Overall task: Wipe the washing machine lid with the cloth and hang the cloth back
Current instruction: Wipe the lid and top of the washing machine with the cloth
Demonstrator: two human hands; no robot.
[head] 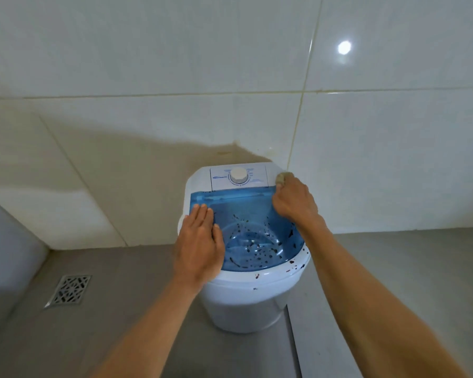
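Head cam: left hand [200, 241] lies flat and open on the blue washing machine lid [246, 227], holding nothing. Right hand [294, 199] is balled around the cloth [284, 177] at the lid's back right corner; only a beige bit pokes out. Dark specks dot the lid.

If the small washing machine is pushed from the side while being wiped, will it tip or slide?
The washing machine looks narrow and probably light, so it might slide on the smooth floor. The left hand lying flat on the lid likely steadies it. Tipping seems unlikely.
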